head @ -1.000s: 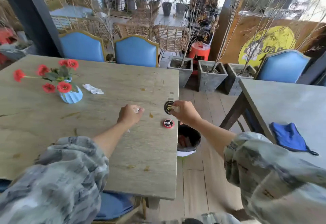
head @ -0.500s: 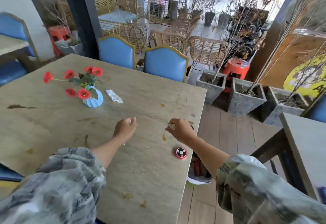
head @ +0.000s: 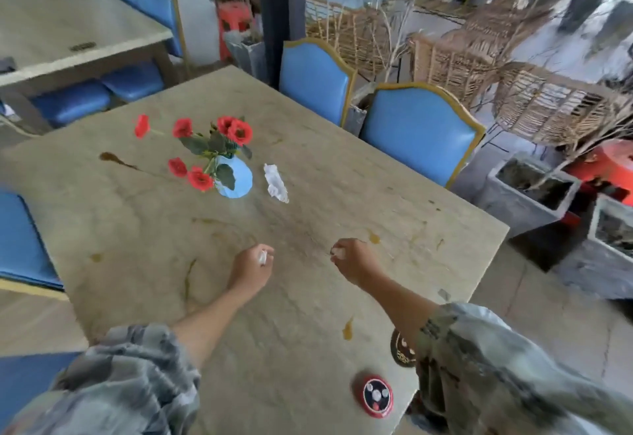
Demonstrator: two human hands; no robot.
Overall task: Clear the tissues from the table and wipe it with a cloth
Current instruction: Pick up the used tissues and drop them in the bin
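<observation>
We held both hands over the stained table [head: 144, 239], each closed into a fist around a small white scrap of tissue. Our left hand [head: 250, 268] had its fingers [head: 265, 253] clenched on one scrap [head: 262, 258], which peeked out at the knuckles. Our right hand [head: 352, 260] was clenched on another scrap [head: 339, 253], showing at the fingertips. One crumpled tissue [head: 275, 183] lay loose on the table, well beyond our left fingers and just beside a blue vase [head: 236, 179] of red flowers. Near our right forearm, back from the fingers, sat a round red-and-black button [head: 375, 395] and a dark disc [head: 402, 349] partly hidden by our sleeve. We could not see a cloth.
</observation>
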